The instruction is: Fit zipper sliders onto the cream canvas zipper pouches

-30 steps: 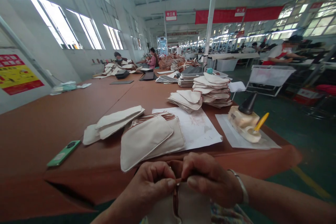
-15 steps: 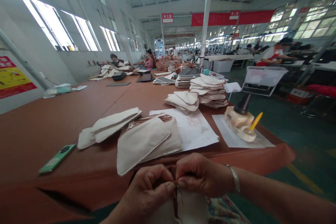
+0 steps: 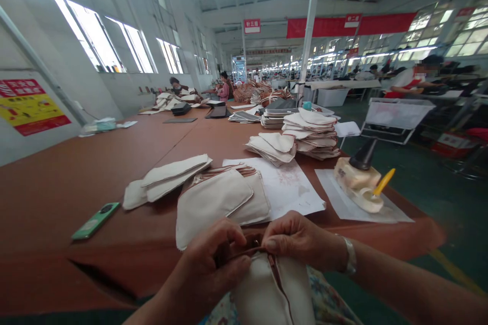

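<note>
A cream pouch point(image 3: 257, 292) lies over my lap, with a brown zipper-like slit running down its middle and a brown edge at its top. My right hand point(image 3: 305, 241) pinches that brown edge between thumb and fingers, a bracelet on its wrist. On the other side my left hand point(image 3: 213, 259) is curled round the same edge, its thumb in front and its fingertips partly hidden. Just beyond my hands, a stack of similar cream pieces point(image 3: 213, 198) with brown edges lies near the table's front. Another few cream pieces point(image 3: 171, 177) lie to its left.
The brown-covered table point(image 3: 145, 241) holds a green phone point(image 3: 95, 221), a white paper sheet point(image 3: 293, 193), and a glue container point(image 3: 358, 177) with a black cone and a yellow-handled tool point(image 3: 384, 182). Further back stand taller stacks of cream pieces point(image 3: 310, 129). Other people work in the distance.
My hands have moved apart from a close pinch; the brown edge now stretches between them. More of the pouch and its slit shows. The view has shifted slightly, moving the scene to the right.
</note>
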Demonstrator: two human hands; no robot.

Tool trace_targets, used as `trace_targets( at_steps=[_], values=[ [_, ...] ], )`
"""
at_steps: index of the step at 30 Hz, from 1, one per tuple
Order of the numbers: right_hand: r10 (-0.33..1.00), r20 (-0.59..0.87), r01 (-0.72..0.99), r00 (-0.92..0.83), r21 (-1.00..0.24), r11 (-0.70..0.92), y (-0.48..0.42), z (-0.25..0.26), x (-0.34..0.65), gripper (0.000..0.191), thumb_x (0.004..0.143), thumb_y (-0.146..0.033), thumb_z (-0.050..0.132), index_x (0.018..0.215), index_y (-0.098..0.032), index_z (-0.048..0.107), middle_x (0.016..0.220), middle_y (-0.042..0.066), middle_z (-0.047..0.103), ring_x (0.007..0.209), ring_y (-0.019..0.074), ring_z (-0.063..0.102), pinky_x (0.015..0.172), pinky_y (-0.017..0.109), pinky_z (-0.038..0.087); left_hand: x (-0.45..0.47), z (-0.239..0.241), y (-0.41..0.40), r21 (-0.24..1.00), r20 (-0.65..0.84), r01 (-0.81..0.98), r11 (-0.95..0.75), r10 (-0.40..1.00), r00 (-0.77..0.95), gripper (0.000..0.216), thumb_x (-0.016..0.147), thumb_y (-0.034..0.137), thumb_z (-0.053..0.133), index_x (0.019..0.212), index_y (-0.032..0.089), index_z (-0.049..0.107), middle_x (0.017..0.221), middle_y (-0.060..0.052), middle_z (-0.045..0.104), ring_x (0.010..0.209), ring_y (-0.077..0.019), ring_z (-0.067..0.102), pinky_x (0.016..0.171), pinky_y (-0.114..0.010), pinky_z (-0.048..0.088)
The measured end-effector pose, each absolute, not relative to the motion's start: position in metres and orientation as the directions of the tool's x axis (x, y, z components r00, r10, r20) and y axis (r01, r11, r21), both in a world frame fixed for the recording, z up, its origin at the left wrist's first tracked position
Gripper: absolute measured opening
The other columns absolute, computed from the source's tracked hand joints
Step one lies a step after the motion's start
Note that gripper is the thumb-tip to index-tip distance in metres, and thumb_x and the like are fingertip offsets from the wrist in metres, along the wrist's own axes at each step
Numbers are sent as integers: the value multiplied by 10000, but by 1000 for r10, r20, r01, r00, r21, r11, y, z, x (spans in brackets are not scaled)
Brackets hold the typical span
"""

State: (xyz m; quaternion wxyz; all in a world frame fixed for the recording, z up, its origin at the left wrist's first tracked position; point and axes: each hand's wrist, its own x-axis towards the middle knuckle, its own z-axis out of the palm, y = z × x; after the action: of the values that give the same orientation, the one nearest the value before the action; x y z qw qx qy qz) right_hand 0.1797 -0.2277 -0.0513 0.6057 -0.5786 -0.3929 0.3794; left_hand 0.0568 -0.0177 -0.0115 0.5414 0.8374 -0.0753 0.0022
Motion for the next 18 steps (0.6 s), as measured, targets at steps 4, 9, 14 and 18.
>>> trace_targets(
  at_steps=[4,9,14,18],
  values=[
    [898,28,-6,439,-999,35,-227,-53,174,399,873,-464,657,826,-70,695,692,5,515,639,92,407,579,208,325,58,-8,-24,542,366,-440,-716,-270,891,108,916,157,567,853,181,652,880,-50,605,743,-132,596,682,-205,473],
    [894,24,-30,447,-999,42,-225,-49,168,391,885,-445,648,863,-60,713,734,29,570,673,99,439,620,206,357,59,-14,-32,162,557,-537,-828,-372,742,142,919,108,531,859,184,635,782,-28,617,642,-148,582,584,-237,457],
    [899,-17,-131,438,-990,45,-221,-47,165,378,862,-425,678,809,-51,688,699,14,539,643,82,409,601,189,337,57,-26,-40,-104,506,-465,-879,-449,736,155,881,76,508,802,199,561,713,-26,571,567,-196,566,515,-301,457],
    [913,-37,-136,406,-990,21,-220,-47,166,379,867,-425,659,797,-53,664,695,12,530,631,83,406,594,194,342,56,-30,-44,-212,458,-429,-878,-477,750,177,837,44,456,808,211,506,705,-35,560,503,-210,524,453,-324,438]
  ],
)
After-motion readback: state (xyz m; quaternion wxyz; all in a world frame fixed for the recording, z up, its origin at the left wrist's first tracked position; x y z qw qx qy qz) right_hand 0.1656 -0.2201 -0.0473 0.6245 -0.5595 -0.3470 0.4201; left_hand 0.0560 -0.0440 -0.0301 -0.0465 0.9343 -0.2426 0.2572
